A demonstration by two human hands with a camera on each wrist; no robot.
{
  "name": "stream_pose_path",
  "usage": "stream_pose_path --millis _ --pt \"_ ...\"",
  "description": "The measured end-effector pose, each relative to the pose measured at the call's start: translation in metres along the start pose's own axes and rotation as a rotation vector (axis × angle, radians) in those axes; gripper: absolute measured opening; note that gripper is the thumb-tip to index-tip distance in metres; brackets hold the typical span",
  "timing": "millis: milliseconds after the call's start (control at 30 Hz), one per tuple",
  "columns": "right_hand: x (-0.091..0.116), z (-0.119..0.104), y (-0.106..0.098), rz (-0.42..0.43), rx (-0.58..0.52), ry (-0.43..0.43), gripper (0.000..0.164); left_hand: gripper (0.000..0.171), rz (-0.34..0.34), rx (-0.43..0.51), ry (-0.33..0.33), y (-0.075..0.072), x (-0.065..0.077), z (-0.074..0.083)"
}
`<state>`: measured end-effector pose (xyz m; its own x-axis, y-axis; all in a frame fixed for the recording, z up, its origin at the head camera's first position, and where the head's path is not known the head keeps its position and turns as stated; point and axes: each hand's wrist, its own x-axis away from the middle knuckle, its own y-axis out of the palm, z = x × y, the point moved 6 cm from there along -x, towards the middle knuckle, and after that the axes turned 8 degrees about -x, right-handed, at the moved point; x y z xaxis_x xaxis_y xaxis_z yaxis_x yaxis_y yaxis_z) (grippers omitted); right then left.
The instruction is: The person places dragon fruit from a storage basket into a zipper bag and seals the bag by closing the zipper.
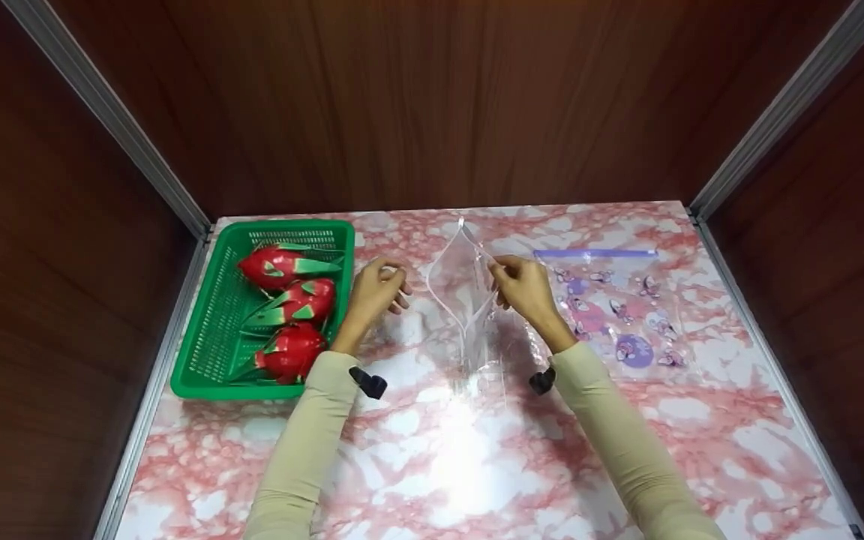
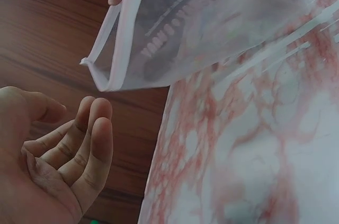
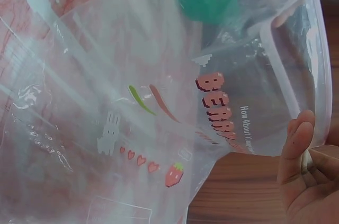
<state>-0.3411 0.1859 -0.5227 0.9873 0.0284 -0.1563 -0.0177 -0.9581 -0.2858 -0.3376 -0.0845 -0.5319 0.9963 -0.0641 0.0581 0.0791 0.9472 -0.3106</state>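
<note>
A clear zip bag (image 3: 132, 123), mouth spread, is pinched at its rim by the right hand (image 1: 525, 289). Left of that grip, across the mouth, the left hand (image 1: 376, 294) curves loosely, holding nothing; farther left, a green basket (image 1: 209, 322) carries three dragon fruits (image 1: 306, 301). Right of the grip lies a printed bag (image 1: 603, 300).

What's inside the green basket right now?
Three red dragon fruits with green tips, in a row along the right side of the green basket. Whatever lies directly beneath them is covered, and the left sleeve hides the near right corner.
</note>
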Motion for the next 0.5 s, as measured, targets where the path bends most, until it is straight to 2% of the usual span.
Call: stream_pose_path --millis 233,500 --pt "0.0 0.0 -0.001 0.0 0.001 -0.005 0.028 0.026 0.028 0.014 0.015 -0.02 -0.004 0.006" --pt "0.001 0.0 -0.003 0.004 0.013 -0.008 0.029 0.021 0.053 -0.017 0.049 -0.046 -0.006 0.008"
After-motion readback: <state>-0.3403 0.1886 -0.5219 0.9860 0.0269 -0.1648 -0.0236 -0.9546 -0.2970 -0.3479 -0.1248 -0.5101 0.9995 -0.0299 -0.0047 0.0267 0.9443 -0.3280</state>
